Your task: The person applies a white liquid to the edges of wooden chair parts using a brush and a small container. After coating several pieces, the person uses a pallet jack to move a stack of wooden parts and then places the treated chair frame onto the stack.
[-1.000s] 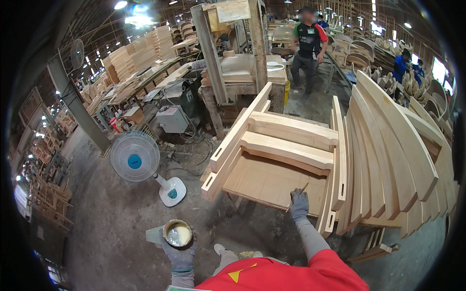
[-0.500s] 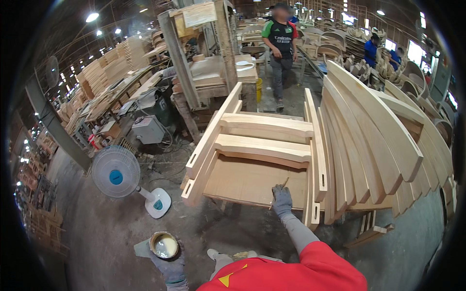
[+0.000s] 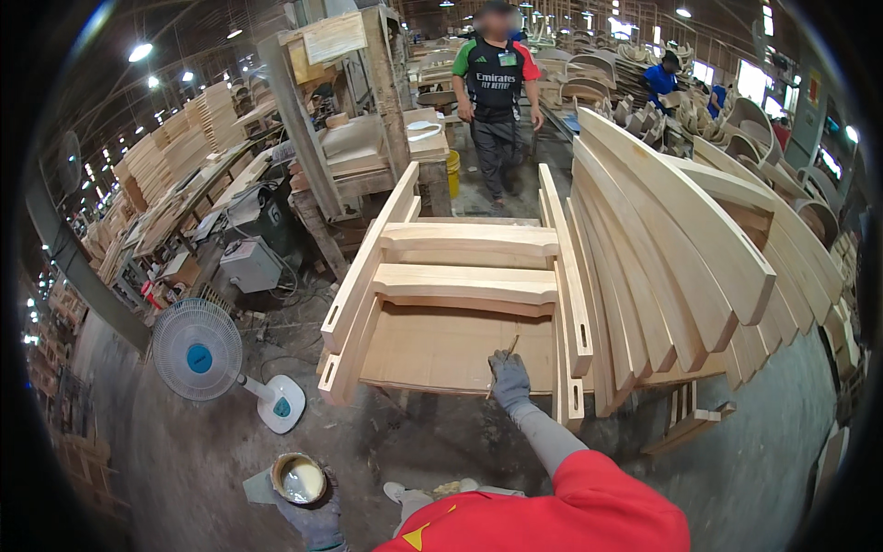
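Note:
My left hand (image 3: 317,523), in a grey glove, grips a round tub (image 3: 279,477) of creamy white liquid at the lower left. A flat grey-green piece (image 3: 258,488) sticks out beside the tub; I cannot tell what it is. My gloved right hand (image 3: 510,379) is closed on a thin stick (image 3: 515,343), over the front part of a brown board (image 3: 441,345). Past that hand, two pale wooden crosspieces (image 3: 464,283) span between slotted side rails. The nearest right rail (image 3: 568,396) stands just right of my right hand.
Curved wooden panels (image 3: 681,239) stand in a row at the right. A white pedestal fan (image 3: 198,350) is on the floor at left, near a grey metal box (image 3: 252,265). A person (image 3: 497,87) in a dark shirt is in the aisle ahead, beside a yellow bucket (image 3: 452,173).
The scene has shifted left in the picture as my view turned. The person in the aisle has come closer. Both hands keep their holds, with little movement relative to the wood.

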{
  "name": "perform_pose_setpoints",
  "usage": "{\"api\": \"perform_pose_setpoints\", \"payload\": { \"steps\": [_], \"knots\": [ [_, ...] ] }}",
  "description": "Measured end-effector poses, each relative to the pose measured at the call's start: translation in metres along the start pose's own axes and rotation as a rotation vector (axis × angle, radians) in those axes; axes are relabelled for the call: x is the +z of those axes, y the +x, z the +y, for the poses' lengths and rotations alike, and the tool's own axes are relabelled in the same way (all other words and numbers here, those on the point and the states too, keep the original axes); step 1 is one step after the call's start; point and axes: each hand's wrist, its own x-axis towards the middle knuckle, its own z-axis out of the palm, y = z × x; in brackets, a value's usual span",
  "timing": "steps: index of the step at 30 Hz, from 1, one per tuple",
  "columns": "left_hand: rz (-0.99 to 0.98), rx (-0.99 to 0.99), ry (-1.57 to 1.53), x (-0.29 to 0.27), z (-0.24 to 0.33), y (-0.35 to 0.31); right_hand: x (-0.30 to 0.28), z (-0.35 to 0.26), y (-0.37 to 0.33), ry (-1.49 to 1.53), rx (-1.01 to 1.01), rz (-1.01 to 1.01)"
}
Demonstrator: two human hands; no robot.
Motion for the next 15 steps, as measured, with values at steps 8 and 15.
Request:
{"api": "perform_pose_setpoints", "payload": {
  "steps": [8,15],
  "knots": [
    [-0.009,0.145,0.183,0.002,0.000,0.001,0.000,0.001,0.001,0.017,-0.043,0.065],
    [0.093,-0.100,-0.159,0.017,0.008,-0.007,0.001,0.000,0.003,0.011,-0.008,-0.028]
  ]
}}
